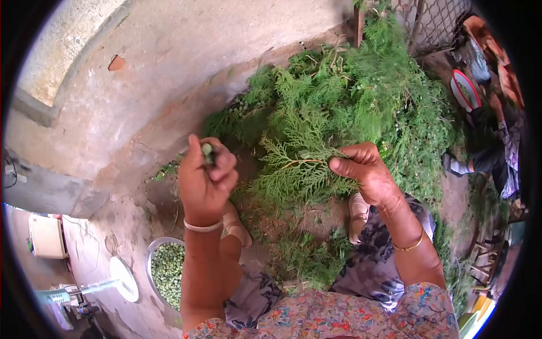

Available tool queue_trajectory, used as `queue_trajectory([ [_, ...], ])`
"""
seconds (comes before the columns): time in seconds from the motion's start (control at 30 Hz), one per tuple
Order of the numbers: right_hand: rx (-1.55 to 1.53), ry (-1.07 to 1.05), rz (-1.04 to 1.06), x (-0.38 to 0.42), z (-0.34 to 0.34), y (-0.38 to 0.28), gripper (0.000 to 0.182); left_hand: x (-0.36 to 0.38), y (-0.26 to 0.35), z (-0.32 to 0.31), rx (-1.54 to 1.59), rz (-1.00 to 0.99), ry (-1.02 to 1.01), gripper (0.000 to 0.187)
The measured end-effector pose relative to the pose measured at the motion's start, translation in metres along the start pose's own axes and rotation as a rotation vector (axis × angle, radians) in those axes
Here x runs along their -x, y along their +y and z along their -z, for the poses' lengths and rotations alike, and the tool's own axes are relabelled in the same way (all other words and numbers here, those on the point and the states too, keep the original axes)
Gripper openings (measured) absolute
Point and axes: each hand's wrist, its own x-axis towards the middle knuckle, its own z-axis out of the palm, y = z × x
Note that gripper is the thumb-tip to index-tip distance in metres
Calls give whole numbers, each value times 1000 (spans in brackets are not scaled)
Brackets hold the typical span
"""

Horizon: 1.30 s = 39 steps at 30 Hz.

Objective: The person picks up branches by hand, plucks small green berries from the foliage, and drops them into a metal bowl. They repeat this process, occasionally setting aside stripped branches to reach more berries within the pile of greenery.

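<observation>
A flat, feathery green conifer sprig (299,164) is pinched by its stem between the thumb and fingers of my right hand (366,171). My left hand (206,178) is raised to the left of the sprig, apart from it, with its fingers curled around a small green cone (208,151). Whether more cones lie inside that hand is hidden. Below and left of my left forearm stands a metal bowl (150,257) holding many small green cones (168,268).
A large heap of cut conifer branches (361,85) lies ahead against the wall (186,62). Loose trimmings (310,254) cover the ground between my feet. A fan (121,279) stands at left. At right sits another person (491,152), near a red-rimmed basin (466,90).
</observation>
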Motion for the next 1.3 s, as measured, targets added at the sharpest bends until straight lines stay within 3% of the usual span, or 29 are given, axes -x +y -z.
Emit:
queue_trajectory([
  [0.07,47,12,-36,1,-1,-1,37,6,-8,-10,7,144,-201,29],
  [0.1,56,0,-10,1,-2,0,37,9,-14,-14,11,147,-195,29],
  [0.2,117,-47,51,1,-2,3,36,17,-28,-28,-461,65,-94,15],
  [0.23,178,-78,88,1,-1,3,35,17,-35,-31,-460,64,-93,15],
  [0.3,227,-98,83,2,-3,0,32,16,-47,-32,-980,-106,-47,15],
  [0.37,275,-118,74,4,-7,-2,29,13,-52,-24,-1050,-95,-69,14],
  [0.43,325,-147,6,8,-11,-3,26,10,-56,-15,-1179,-32,-324,12],
  [0.5,324,-143,4,9,-10,-3,25,15,-61,-21,-1157,-79,-310,10],
  [0.57,323,-136,7,9,-11,-3,24,20,-62,-27,-895,80,-67,15],
  [0.6,294,-116,28,9,-13,-3,25,20,-63,-29,-895,83,-70,15],
  [0.67,265,-94,49,10,-11,-2,26,21,-64,-32,-598,145,125,12],
  [0.8,273,-55,32,13,-3,0,17,-2,-36,-1,-297,40,190,13],
  [0.87,274,-3,11,14,-2,-4,12,-5,-26,-3,-123,87,42,16],
  [0.97,81,107,-132,14,-7,-1,9,5,-31,-18,-245,76,-67,18],
  [1.03,38,94,61,11,-8,8,16,9,-39,-20,-249,93,-85,17],
  [1.13,82,2,-54,13,-4,-1,15,11,-52,-22,-353,115,-127,14],
  [1.23,199,-12,5,10,-3,2,14,13,-64,-29,-473,114,-135,11],
  [1.3,154,-14,-22,10,-2,2,13,16,-71,-27,-692,-15,-137,10],
])
